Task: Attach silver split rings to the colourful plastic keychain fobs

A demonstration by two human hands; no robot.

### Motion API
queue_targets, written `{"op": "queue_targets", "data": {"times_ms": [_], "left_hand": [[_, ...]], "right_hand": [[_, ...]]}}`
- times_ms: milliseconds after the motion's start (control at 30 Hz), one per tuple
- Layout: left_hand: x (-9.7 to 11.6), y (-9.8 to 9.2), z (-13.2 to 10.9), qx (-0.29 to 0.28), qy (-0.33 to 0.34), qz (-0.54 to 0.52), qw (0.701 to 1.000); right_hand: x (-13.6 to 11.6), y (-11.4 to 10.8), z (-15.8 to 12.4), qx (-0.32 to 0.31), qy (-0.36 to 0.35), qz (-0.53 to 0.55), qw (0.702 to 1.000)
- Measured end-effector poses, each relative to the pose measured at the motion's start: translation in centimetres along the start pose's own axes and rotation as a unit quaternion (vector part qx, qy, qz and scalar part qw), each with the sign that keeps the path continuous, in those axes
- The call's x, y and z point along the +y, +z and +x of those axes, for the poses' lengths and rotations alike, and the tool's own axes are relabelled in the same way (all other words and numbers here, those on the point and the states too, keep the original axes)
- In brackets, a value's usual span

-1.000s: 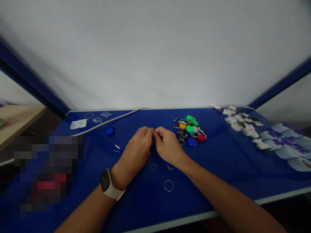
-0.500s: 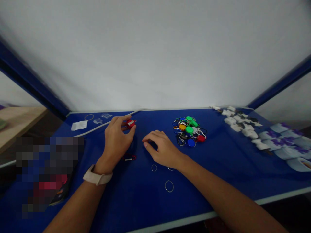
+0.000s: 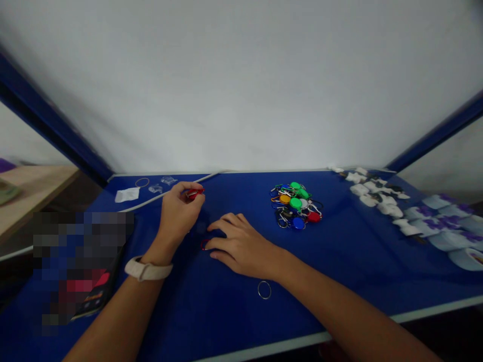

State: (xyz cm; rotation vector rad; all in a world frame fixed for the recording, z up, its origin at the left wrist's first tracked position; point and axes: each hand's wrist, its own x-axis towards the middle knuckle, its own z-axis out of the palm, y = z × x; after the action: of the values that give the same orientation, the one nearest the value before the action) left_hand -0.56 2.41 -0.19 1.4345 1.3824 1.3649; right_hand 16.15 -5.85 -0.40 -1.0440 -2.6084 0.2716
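- Left hand (image 3: 179,217): clenched, pinching red plastic key tag (image 3: 195,194).
- Right hand (image 3: 241,246): released, fingers spread, just beside red carabiner (image 3: 205,245) on blue surface (image 3: 226,311).

A wristwatch (image 3: 146,269) with a pale cream band is worn on the left wrist (image 3: 158,254). The left hand (image 3: 177,218), right hand (image 3: 241,246) and forearms (image 3: 332,296) are left bare.

Your blue-topped table (image 3: 339,281), a heap of colored key tags and carabiners (image 3: 295,206) at its middle, a steel split ring (image 3: 264,290) nearer you, a white cable (image 3: 169,192), a white packet (image 3: 127,194), clear plastic pieces (image 3: 157,184) at far left, white-and-purple rolls (image 3: 441,226) along your right.
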Motion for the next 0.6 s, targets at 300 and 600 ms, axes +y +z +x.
{"op": "queue_targets", "data": {"times_ms": [300,600], "left_hand": [[-0.7,0.5,-0.1,-0.076,0.000,-0.072,0.994],[-0.3,0.7,-0.5,-0.149,0.010,-0.043,0.988]], "right_hand": [[1.1,0.2,-0.2,0.018,0.031,-0.017,0.999],[2.2,-0.3,-0.2,0.081,0.151,0.127,0.977]]}}
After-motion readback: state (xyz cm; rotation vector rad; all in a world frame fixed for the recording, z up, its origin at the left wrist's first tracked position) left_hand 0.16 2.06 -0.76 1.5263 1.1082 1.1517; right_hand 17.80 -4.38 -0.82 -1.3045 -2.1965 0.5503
